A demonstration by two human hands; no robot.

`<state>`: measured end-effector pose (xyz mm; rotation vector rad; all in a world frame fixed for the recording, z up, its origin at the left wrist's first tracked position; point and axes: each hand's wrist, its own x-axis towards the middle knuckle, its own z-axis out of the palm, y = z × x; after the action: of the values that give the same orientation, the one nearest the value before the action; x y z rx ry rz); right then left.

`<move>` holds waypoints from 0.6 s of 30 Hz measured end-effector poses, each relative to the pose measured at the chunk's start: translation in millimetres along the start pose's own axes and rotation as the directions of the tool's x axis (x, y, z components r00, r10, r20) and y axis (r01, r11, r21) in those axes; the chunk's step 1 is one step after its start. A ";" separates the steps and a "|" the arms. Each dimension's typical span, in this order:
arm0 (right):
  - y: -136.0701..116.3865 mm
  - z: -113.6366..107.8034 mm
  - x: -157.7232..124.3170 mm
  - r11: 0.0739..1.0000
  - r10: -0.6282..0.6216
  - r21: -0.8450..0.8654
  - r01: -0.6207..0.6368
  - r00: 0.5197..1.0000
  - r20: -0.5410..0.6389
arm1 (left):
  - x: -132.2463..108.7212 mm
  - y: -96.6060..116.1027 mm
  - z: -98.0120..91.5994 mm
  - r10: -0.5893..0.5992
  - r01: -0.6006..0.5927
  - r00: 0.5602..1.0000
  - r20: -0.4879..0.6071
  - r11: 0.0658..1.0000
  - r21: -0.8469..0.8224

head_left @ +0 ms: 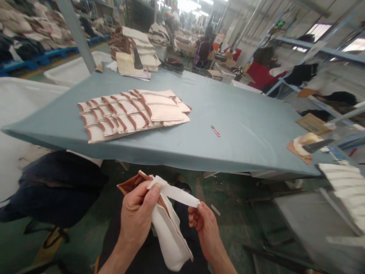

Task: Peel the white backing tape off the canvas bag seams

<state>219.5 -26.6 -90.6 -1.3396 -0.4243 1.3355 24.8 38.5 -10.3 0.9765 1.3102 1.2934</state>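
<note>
My left hand is closed around a cream fabric piece with brown trim, thumb pressing its top edge. A white strip runs from that thumb to my right hand, whose fingertips pinch the strip's far end. Both hands are held low over my lap, in front of the table's near edge. On the grey-blue table lies a fanned stack of similar cream pieces with brown edging.
A small pink tool lies on the table right of the stack. More piled pieces stand at the far end. A dark bag sits at the left, shelving at the right. A person works in the distance.
</note>
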 end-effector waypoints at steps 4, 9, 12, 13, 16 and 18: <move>-3.8 -8.6 0.7 1.000 -0.020 -0.022 0.019 0.999 -0.046 | -6.3 0.7 0.2 -0.106 0.120 0.989 0.108 0.984 -0.134; -23.9 -16.6 10.8 0.994 -0.100 0.027 0.102 0.992 -0.082 | -12.5 14.2 5.4 -0.216 0.251 0.963 0.162 0.936 -0.245; -32.9 -13.5 9.4 0.992 -0.119 0.025 0.120 0.992 -0.045 | -9.4 21.6 7.0 -0.304 0.292 0.953 0.018 0.896 -0.335; -35.4 -10.6 7.4 0.992 -0.121 0.023 0.122 0.992 -0.027 | -7.3 23.1 6.3 -0.332 0.290 0.942 -0.056 0.886 -0.363; -42.9 2.7 1.3 0.990 -0.137 0.018 0.137 0.990 0.017 | 0.6 22.6 0.1 -0.401 0.293 0.894 -0.199 0.860 -0.418; -49.7 13.3 -1.0 0.988 -0.156 0.026 0.155 0.987 0.046 | 7.1 19.1 -6.7 -0.405 0.300 0.887 -0.222 0.871 -0.389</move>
<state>229.6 -6.9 -44.0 -1.2324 -0.5343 1.2404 15.2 46.2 7.2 0.2767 1.3509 1.3480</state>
